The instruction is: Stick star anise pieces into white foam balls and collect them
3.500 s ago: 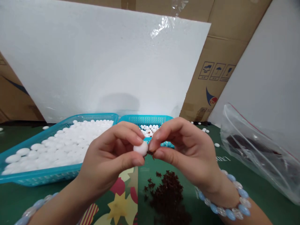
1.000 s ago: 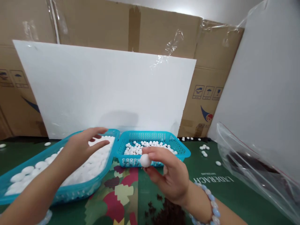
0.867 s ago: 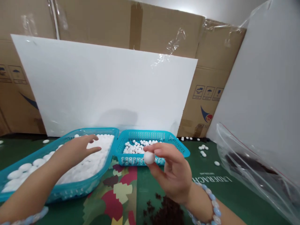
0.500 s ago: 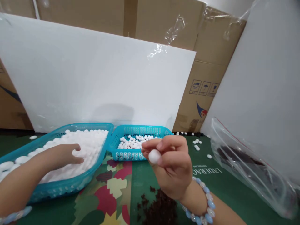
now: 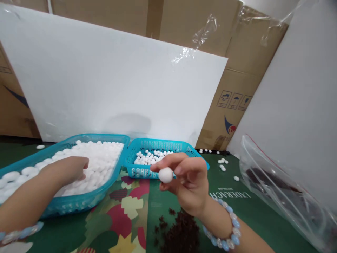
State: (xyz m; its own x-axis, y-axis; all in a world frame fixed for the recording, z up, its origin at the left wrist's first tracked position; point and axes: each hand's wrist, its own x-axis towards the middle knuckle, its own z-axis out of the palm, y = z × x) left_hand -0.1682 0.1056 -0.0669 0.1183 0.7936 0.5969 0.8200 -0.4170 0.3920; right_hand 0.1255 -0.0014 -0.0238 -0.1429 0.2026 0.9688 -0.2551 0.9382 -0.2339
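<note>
A white foam-like ball (image 5: 165, 175) is held between the thumb and fingers of my right hand (image 5: 191, 182), in front of the small blue basket (image 5: 147, 173). That basket holds several smaller white balls with dark specks. My left hand (image 5: 72, 170) is over the large blue basket (image 5: 92, 196), which is heaped with white balls (image 5: 102, 161). Its fingertips are drawn together against the heap, and whatever they pinch is hidden. Below my right hand, dark brown crumbly material (image 5: 181, 233) lies on the green surface.
A clear zip bag (image 5: 284, 196) with dark material lies at the right. Loose white balls (image 5: 222, 168) are scattered near the back right. A white board (image 5: 116, 77) and cardboard boxes (image 5: 189, 21) stand behind the baskets.
My left hand's fingers have closed together over the heap. My right hand has turned the ball slightly to the left and keeps hold of it. The view has shifted a little.
</note>
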